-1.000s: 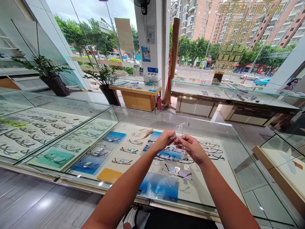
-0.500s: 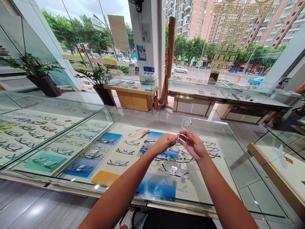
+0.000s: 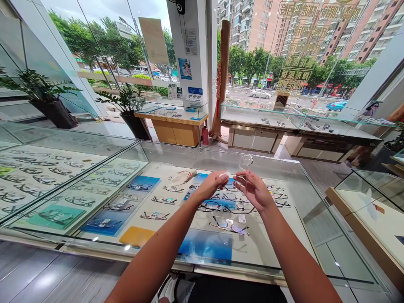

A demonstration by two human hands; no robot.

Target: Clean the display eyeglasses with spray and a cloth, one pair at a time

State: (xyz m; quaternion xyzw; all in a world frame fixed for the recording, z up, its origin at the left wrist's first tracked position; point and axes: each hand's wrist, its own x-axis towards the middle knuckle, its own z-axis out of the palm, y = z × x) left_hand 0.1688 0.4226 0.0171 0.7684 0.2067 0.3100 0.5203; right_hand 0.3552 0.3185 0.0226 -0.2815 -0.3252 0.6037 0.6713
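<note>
My right hand (image 3: 254,191) is raised over the glass counter, thumb and forefinger pinched on a pair of clear-framed eyeglasses (image 3: 246,161). One transparent lens stands up above the fingertips; the rest of the frame is hard to make out. To its left, my left hand (image 3: 212,186) is closed around a small white cloth or tissue (image 3: 226,174), part of which shows at the thumb. A gap separates the two hands. Below them, under the glass, lie metal-rimmed glasses (image 3: 229,225) and several other pairs on a blue sheet (image 3: 206,246) and white lining.
The glass display case (image 3: 176,145) spans the front, with a yellow-orange pad (image 3: 136,236) and a patterned cloth pouch (image 3: 182,178) inside. Another case (image 3: 362,202) stands at right. Farther back are potted plants (image 3: 134,107), a wooden cabinet (image 3: 170,128) and a fire extinguisher (image 3: 205,135).
My left hand has drawn away to the left from the eyeglasses, opening a gap and showing the white cloth more. My right hand stays nearly in place with the eyeglasses. The view shifts slightly.
</note>
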